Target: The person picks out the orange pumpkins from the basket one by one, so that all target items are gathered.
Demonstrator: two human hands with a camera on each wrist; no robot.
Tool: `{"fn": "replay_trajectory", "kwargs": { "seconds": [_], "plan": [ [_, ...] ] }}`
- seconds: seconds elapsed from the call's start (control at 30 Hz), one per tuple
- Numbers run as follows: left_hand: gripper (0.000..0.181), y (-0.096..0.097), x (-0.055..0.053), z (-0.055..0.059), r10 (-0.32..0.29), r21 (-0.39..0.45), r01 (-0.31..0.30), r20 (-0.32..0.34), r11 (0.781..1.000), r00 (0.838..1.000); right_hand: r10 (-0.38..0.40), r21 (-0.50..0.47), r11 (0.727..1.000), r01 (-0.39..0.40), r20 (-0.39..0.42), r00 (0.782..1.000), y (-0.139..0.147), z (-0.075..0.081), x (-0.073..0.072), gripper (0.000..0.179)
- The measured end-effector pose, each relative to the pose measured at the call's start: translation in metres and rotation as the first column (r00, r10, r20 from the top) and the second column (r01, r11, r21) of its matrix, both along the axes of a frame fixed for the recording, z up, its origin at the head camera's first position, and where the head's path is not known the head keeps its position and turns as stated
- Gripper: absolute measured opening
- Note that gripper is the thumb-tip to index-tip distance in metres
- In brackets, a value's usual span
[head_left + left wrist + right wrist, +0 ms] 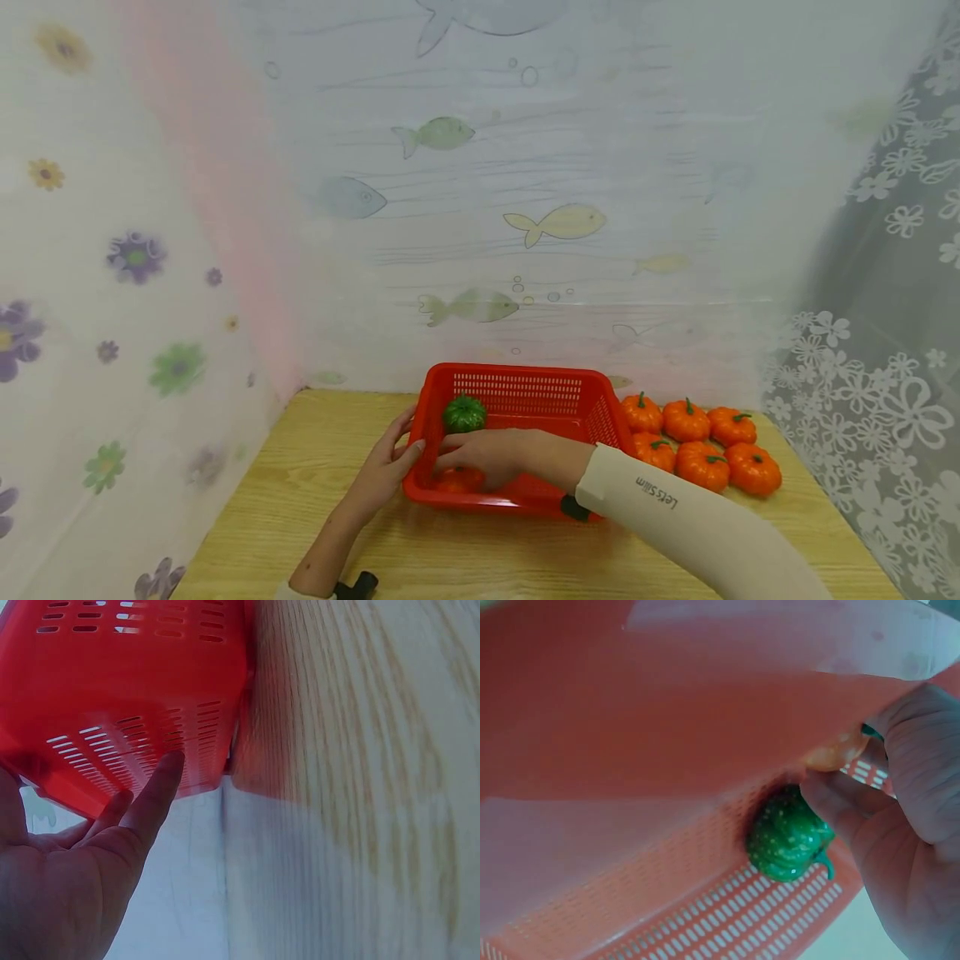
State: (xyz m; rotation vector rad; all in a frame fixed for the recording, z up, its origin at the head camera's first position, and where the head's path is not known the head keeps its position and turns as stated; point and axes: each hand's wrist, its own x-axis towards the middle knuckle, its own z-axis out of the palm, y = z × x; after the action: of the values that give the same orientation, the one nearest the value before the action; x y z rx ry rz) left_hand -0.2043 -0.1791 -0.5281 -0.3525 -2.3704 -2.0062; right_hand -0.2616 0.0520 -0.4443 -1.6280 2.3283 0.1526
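Observation:
A red plastic basket (pixel 517 504) stands on the wooden table, slotted along its walls. At its left end my left hand (pixel 386 471) holds the rim, thumb over the top and fingers (pixel 154 799) against the outer wall. My right hand (pixel 480 454) reaches down into the basket's front left corner and grips an orange pumpkin (pixel 459 480), partly hidden by the fingers. In the right wrist view, thumb and fingers lie around that pumpkin (pixel 836 752), close over the basket floor. Just behind it sits a green pumpkin (pixel 464 414) with a curled stem (pixel 825 864).
Several orange pumpkins (pixel 702 465) stand in two rows on the table, right beside the basket's right end. A patterned curtain with fish (pixel 562 223) hangs behind the table (pixel 300 467), and flowered sheets hang at both sides.

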Motion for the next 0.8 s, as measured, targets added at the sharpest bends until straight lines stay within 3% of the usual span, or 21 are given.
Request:
{"fn": "replay_trajectory", "kwargs": {
  "seconds": [0.17,0.57,0.8],
  "plan": [
    [0.065,0.001,0.0,0.0,-0.004,-0.004,0.004,-0.001,1.0,1.0,0.016,-0.001,1.0,-0.016,-0.036,0.999,0.0,-0.001,0.0,0.072],
    [0.064,0.001,0.0,-0.001,-0.025,0.033,0.025,0.011,0.999,1.0,-0.001,-0.035,0.999,0.0,-0.023,1.0,0.009,-0.006,0.002,0.07],
    [0.064,0.001,0.0,0.0,0.002,0.013,-0.002,0.015,1.0,1.0,-0.002,-0.101,0.995,-0.003,-0.049,0.999,0.021,-0.002,0.004,0.066]
  ]
}}
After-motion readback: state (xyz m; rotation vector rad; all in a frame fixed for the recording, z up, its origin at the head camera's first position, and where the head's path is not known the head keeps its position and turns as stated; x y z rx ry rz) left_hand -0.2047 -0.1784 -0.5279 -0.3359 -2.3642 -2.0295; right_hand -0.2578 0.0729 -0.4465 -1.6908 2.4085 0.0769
